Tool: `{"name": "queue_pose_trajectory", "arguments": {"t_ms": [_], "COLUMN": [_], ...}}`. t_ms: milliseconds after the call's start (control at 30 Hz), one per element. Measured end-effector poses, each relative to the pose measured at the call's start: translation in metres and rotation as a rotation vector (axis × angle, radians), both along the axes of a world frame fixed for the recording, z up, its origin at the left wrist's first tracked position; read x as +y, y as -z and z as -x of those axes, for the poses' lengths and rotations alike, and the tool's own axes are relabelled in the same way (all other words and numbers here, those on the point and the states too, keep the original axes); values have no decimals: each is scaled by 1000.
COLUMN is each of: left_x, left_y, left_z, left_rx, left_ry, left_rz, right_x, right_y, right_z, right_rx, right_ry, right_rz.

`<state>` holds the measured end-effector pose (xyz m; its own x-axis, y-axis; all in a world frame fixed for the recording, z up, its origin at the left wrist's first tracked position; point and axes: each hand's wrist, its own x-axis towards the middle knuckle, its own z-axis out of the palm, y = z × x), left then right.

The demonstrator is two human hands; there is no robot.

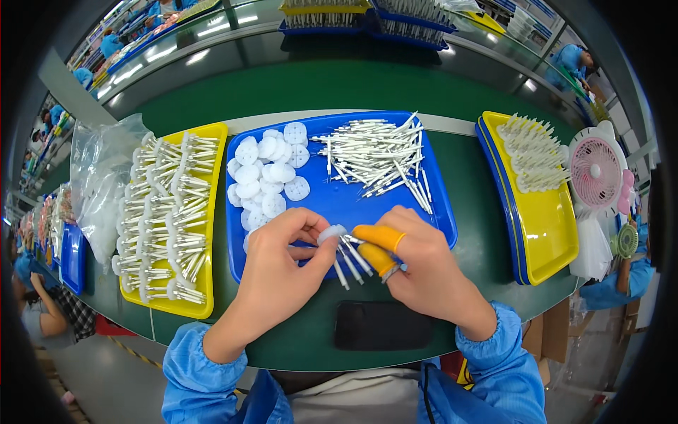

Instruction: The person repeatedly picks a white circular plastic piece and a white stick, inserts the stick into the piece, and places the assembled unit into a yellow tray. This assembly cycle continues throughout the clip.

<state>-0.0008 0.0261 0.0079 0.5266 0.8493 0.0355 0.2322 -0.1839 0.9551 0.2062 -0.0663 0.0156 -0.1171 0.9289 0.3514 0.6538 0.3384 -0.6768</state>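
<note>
My left hand [279, 258] pinches a round white plastic disc [330, 234] over the front of a blue tray [314, 201]. Several thin white rods [349, 261] stick out of that disc, slanting down toward me. Yellow finger cots cover the thumb and forefinger of my right hand [417, 258], which are closed around a white rod at the disc's right side; the fingers partly hide it. In the tray's left part lies a heap of loose white discs [268, 169] with holes. A pile of loose white rods [374, 152] fills the far right part.
A yellow tray [209, 286] of discs fitted with rods stands at left, beside a clear plastic bag [99, 191]. Another yellow tray [551, 237], partly filled, rests on blue trays at right, near a pink fan [595, 172]. A black phone-like slab [383, 325] lies near the table's front edge.
</note>
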Motion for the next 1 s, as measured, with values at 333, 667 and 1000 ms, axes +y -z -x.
{"name": "queue_pose_trajectory", "arguments": {"t_ms": [333,667,1000], "left_x": [-4,-9,-20], "left_y": [0,5,4], "left_z": [-1,-4,-3], "left_rx": [73,73,96], "left_ry": [48,40,18], "left_rz": [-240,-303,-393], "right_x": [0,-1,-7], "right_y": [11,10,16], "right_z": [-6,8,19], "right_rx": [-127,-132,28], "right_ry": [2,21,76], "right_rz": [-12,-28,-83]}}
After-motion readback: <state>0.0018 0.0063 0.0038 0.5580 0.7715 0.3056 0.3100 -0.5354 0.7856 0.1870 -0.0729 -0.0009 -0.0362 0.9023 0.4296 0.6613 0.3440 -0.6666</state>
